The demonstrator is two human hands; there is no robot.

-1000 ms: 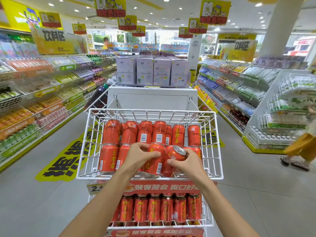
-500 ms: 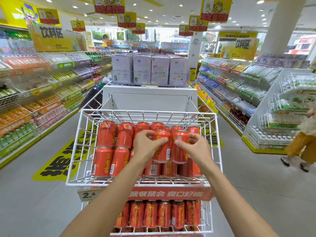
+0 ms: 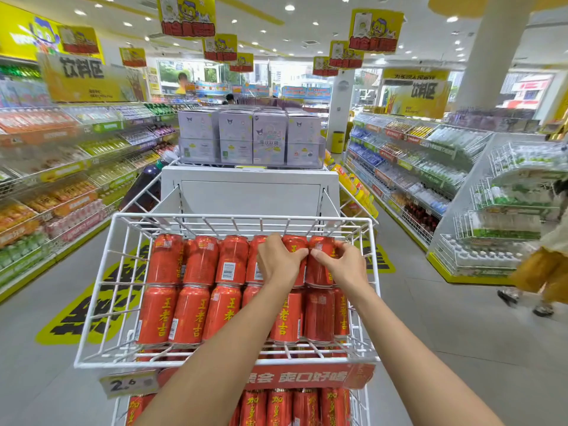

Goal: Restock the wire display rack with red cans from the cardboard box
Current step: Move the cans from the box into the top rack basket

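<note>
While both grips work in the upper right part of the top basket, the placing step is in hand. The left grip (image 3: pixel 279 262) curls its fingers over the far end of the first red can (image 3: pixel 295 242). The right grip (image 3: pixel 341 267) wraps thumb and fingers round the second red can (image 3: pixel 319 269). The two cans lie side by side and touch. Both sit at the right end of the rear row (image 3: pixel 199 259), close to the back wire of the wire display rack (image 3: pixel 184 362). Whether they are fully seated cannot be told, as the grips cover them.

Below in the frame, the front row (image 3: pixel 190 315) fills the basket from left to right. A red banner strip (image 3: pixel 307 376) and a price tag (image 3: pixel 129 385) hang under the front rim. A lower tier of cans (image 3: pixel 279 407) shows at the bottom edge. The cardboard box is not in view.

Next move, as judged:
1. Press both cans level with the row.
2. Release both cans, then lift both grips straight out, so that no neighbouring can is dragged.
3. Turn to the cardboard box for more stock.

Both visible rows appear full, so a further can probably needs another tier or a second layer.
</note>
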